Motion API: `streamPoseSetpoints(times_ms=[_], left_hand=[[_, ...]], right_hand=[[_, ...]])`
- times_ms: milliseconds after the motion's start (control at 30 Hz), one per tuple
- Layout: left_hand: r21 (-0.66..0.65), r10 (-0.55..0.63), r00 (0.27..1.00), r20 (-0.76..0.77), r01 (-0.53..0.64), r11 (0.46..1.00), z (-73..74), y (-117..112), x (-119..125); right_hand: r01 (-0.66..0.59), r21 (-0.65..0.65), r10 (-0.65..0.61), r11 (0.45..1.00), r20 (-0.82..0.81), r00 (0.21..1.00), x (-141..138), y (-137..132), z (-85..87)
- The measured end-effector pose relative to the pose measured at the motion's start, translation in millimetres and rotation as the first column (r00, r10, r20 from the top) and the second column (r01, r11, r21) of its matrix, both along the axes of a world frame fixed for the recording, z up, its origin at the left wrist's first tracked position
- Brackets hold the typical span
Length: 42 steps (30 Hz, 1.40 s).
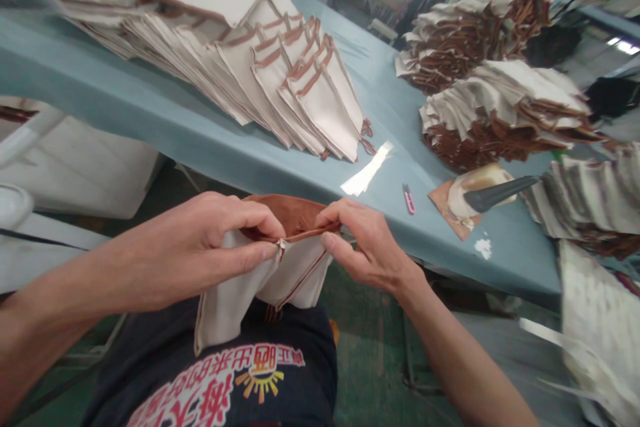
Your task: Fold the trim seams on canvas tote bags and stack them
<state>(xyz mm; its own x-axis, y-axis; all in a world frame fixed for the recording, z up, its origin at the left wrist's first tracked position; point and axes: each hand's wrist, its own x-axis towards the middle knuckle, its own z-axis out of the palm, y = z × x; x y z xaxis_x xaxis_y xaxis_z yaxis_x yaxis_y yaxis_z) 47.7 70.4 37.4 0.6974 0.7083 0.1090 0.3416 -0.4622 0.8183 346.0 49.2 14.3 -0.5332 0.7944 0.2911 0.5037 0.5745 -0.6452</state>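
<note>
Left hand [215, 233] and right hand [363, 243], cream cloth bag [313, 283] between them, hanging over dark printed clothing [305, 397], just before the tabletop's [435, 240] near edge. Both pinch its brown rim narrowly, thumb against fingers. By that edge: white strips [367, 170], pink snips [409, 200]. Toward the right corner: dark-handled tool [500, 193] over a brown square [463, 230]. Left part: fanned bag stack [310, 93]. Farther, along the far edge: cream-brown bundles [495, 107].
</note>
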Motion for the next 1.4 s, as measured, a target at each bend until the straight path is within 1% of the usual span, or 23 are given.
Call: streamPoseSetpoints(times_ms=[67,167,267,433,533,600,733,800,867,967,1067,1133,1267,1400], left_hand=[[0.001,0.003,1.000,0.002,-0.003,1.000,2.3,-1,1],[0.025,0.001,1.000,0.008,-0.002,1.000,4.3,-6,0],[0.050,0.027,1.000,-0.011,-0.027,0.998,4.5,-11,-2],[0.089,0.064,0.998,-0.023,-0.062,0.994,2.8,-14,-6],[0.142,0.103,0.995,-0.012,-0.100,0.985,1.9,-14,-7],[0.170,0.119,0.993,0.005,-0.118,0.978,1.1,-15,-8],[0.184,0.118,0.993,0.016,-0.119,0.976,-1.1,-18,-12],[0.183,0.117,0.993,0.016,-0.118,0.976,-2.3,-20,-13],[0.171,0.132,0.991,0.012,-0.132,0.976,-4.0,-21,-15],[0.096,0.146,0.989,-0.009,-0.144,0.985,-7.6,-21,-18],[0.049,0.112,0.994,-0.013,-0.111,0.993,-9.8,-18,-22],[0.071,0.104,0.994,-0.012,-0.103,0.992,-9.6,-17,-24],[0.158,0.143,0.990,-0.008,-0.139,0.978,-6.1,-15,-25],[0.228,0.102,0.995,0.013,-0.102,0.968,-2.1,-12,-25]], right_hand=[[-0.080,0.078,0.083,0.994,-0.027,0.996,-12,-3,7.8],[-0.119,0.143,0.129,0.983,-0.063,0.990,-31,-6,12.8],[-0.105,0.172,0.117,0.979,-0.061,0.991,-42,-6,11.3],[-0.089,0.139,0.095,0.986,-0.037,0.995,-49,-7,10.5],[-0.081,0.162,0.088,0.983,-0.038,0.995,-53,-8,11.4],[-0.069,0.182,0.072,0.981,-0.008,0.997,-56,-8,10.7],[-0.047,0.226,0.038,0.973,0.043,0.998,-63,-8,8.1],[-0.042,0.190,0.039,0.981,0.015,0.999,-67,-8,8.0],[-0.033,0.104,0.037,0.994,-0.034,0.999,-72,-8,8.6],[-0.024,-0.025,0.021,0.999,-0.100,0.995,-76,-9,8.4],[-0.043,-0.121,0.026,0.992,-0.143,0.989,-78,-8,5.2],[-0.047,-0.164,0.019,0.985,-0.167,0.986,-77,-8,2.2],[-0.027,-0.245,-0.022,0.969,-0.197,0.980,-75,-7,-2.6],[-0.054,-0.308,-0.017,0.950,-0.222,0.975,-73,-8,-5.3]])
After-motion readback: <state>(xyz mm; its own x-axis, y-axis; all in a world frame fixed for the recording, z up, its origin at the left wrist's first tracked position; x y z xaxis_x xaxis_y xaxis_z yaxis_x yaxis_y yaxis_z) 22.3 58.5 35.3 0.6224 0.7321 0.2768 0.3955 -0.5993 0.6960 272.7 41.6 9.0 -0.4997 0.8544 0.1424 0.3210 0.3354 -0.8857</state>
